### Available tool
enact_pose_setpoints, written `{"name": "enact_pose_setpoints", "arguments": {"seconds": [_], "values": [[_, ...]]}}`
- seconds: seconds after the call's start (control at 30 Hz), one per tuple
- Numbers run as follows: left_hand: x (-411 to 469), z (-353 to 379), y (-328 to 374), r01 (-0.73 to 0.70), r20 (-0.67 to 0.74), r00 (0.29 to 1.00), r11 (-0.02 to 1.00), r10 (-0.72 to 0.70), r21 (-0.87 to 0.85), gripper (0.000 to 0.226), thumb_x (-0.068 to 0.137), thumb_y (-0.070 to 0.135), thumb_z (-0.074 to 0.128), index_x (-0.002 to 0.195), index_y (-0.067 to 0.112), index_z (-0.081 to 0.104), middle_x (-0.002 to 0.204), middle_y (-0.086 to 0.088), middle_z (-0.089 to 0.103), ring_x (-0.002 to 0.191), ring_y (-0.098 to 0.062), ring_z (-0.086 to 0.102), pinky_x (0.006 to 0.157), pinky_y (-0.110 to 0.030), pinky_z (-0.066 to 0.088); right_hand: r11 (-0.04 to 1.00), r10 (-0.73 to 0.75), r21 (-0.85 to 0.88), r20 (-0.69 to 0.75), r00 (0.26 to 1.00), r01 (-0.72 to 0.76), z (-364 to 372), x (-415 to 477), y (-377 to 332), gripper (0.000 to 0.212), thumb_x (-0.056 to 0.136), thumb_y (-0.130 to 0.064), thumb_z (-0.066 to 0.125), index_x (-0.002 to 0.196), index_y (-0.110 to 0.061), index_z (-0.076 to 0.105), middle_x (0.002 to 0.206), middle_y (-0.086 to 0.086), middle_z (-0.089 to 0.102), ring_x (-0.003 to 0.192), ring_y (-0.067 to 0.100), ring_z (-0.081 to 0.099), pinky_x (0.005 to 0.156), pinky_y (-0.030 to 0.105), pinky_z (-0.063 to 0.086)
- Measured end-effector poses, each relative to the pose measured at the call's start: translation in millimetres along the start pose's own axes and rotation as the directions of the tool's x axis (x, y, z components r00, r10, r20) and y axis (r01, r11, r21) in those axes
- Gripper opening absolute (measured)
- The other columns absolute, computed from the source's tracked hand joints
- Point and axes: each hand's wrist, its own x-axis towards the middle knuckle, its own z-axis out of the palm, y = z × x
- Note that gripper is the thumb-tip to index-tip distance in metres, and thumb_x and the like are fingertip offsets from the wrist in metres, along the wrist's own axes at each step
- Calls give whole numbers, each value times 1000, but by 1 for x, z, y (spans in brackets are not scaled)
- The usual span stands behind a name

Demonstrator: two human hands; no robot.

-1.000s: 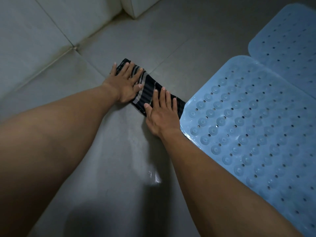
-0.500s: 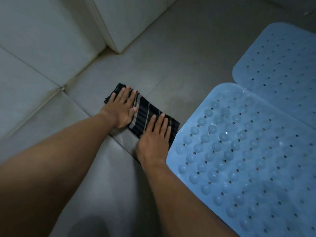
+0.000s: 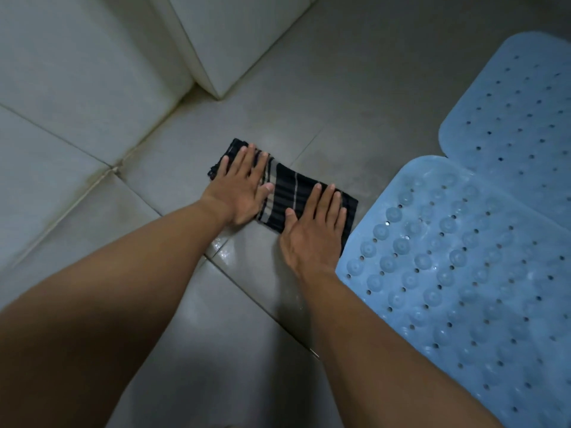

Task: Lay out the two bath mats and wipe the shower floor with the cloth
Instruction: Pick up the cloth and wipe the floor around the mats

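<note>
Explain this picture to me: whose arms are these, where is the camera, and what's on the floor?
There is no machine here: the camera sits on a person's head, looking down at their bare arms. The left hand and right hand both lie flat, fingers straight, pressing a folded black cloth with pale stripes onto the grey tiled floor. Nothing is gripped. To the right lie two light blue rubber bath mats with holes: the nearer mat, with round bumps, and the farther mat. A wet patch glistens near the left wrist. White wall tiles rise on the left.
</note>
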Motion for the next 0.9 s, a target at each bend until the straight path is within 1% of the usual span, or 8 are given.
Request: {"name": "enact_pose_setpoints", "arguments": {"seconds": [0.17, 0.27, 0.37, 0.53, 0.67, 0.8, 0.9], "values": [[27, -7, 10, -43, -16, 999, 999, 43, -5, 68, 102, 53, 7, 156, 18, -15, 163, -10, -21, 150, -23, -22, 122, -47, -9, 998, 42, -39, -10, 999, -42, -11, 22, 11, 70, 104, -47, 16, 157, -9, -9, 165, 14, -13, 152, 25, -14, 123, 42, -10], [45, -16, 18, -75, -9, 997, 997, 75, -7, 68, 101, 54, 5, 156, 19, -17, 163, -10, -23, 149, -22, -23, 122, -47, -10, 997, 69, -24, -2, 998, -69, -18, 34, 16, 70, 104, -47, 14, 157, -9, -12, 165, 13, -15, 152, 25, -17, 123, 42, -10], [69, -25, 31, -111, -11, 994, 994, 111, -1, 68, 101, 54, 5, 156, 19, -17, 163, -9, -23, 149, -22, -23, 122, -48, -10, 992, 127, -15, -3, 992, -127, -26, 53, 24, 70, 104, -46, 14, 156, -9, -13, 164, 13, -17, 151, 25, -18, 123, 42, -10], [110, -42, 54, -128, -1, 992, 992, 128, -10, 68, 102, 53, 6, 156, 19, -18, 162, -9, -24, 149, -23, -24, 121, -49, -10, 986, 166, -10, 12, 986, -166, -46, 91, 43, 69, 105, -46, 15, 156, -9, -13, 164, 13, -18, 151, 25, -19, 122, 40, -13], [138, -55, 68, -143, 33, 989, 990, 143, -19, 67, 102, 53, 5, 154, 20, -20, 161, -8, -28, 148, -23, -27, 120, -49, -13, 982, 190, -26, 63, 980, -189, -61, 112, 52, 69, 105, -47, 13, 155, -9, -16, 163, 13, -21, 150, 25, -22, 120, 40, -14], [158, -65, 73, -150, 63, 986, 988, 153, -46, 66, 102, 52, 6, 154, 21, -21, 160, -8, -30, 147, -23, -29, 120, -49, -15, 978, 210, -39, 99, 973, -207, -73, 132, 55, 71, 105, -47, 16, 156, -9, -16, 163, 13, -22, 150, 26, -22, 121, 41, -13], [169, -73, 78, -157, 81, 984, 986, 162, -64, 67, 102, 52, 6, 154, 20, -22, 160, -8, -31, 147, -23, -30, 120, -50, -15, 973, 230, -56, 156, 961, -224, -86, 147, 58, 71, 105, -47, 16, 155, -10, -18, 162, 11, -25, 149, 25, -24, 120, 40, -15]]}}
